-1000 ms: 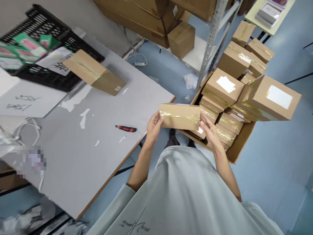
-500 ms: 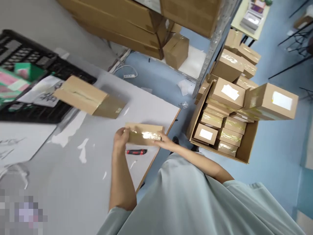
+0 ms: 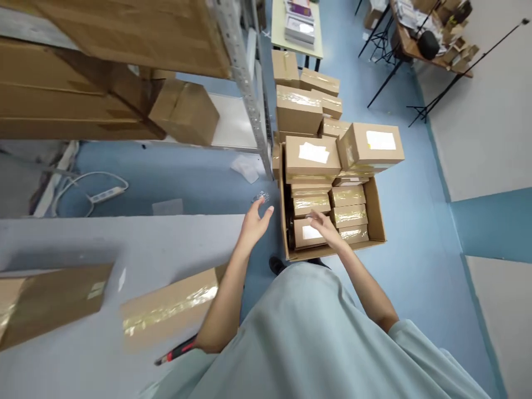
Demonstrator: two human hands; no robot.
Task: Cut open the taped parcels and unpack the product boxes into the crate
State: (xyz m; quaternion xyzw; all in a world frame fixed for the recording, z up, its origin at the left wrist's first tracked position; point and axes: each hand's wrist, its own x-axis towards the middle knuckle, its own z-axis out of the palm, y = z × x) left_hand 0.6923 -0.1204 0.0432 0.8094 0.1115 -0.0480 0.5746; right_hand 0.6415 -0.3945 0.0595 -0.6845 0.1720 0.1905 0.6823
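My left hand (image 3: 255, 224) hangs in the air between the table and the large open carton, thumb and fingers apart, with nothing in it. Over the near part of the large carton (image 3: 377, 213) is my right hand (image 3: 326, 228), fingers spread. It is closest to a small cardboard box with a white label (image 3: 310, 233); whether it touches that box I cannot tell. A taped cardboard box (image 3: 174, 303) lies on the table (image 3: 166, 238) beside my left forearm. Partly under that arm is a black and red utility knife (image 3: 177, 353).
Another box (image 3: 62, 302) lies at the table's left. A metal shelf post (image 3: 249, 88) rises behind the carton, near stacked boxes (image 3: 299, 111). A labelled box (image 3: 372, 147) sticks out high at the carton's far right. A power strip (image 3: 107, 195) lies on the floor.
Both hands have let go of the small taped box, which now lies on the table. They have moved right, toward the large carton, and the view has turned right too.
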